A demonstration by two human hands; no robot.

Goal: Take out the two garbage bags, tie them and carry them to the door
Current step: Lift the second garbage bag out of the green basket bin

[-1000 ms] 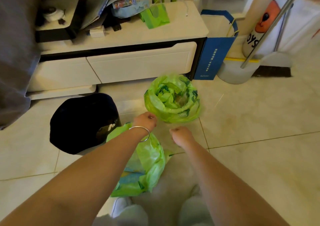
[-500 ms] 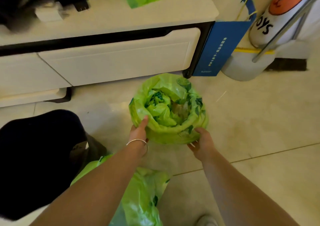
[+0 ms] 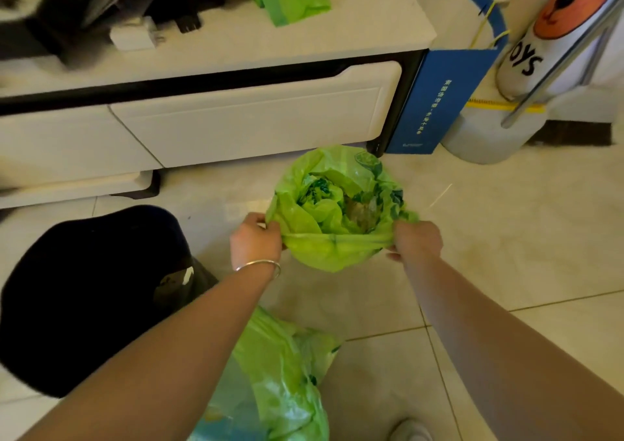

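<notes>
A green garbage bag sits open on the tiled floor in front of the white cabinet, with crumpled rubbish showing inside. My left hand grips the bag's rim on its left side. My right hand grips the rim on the right, and the near edge is pulled taut between the two hands. A second green garbage bag lies on the floor close to me, partly hidden under my left forearm.
A black bin stands at the left. The low white cabinet with drawers runs across the back. A blue paper bag leans at the cabinet's right end, beside a white roll and a metal pole.
Both hands went from cupping the sides of the far bag to gripping its rim and stretching the near edge. The view has moved closer to the bag.
</notes>
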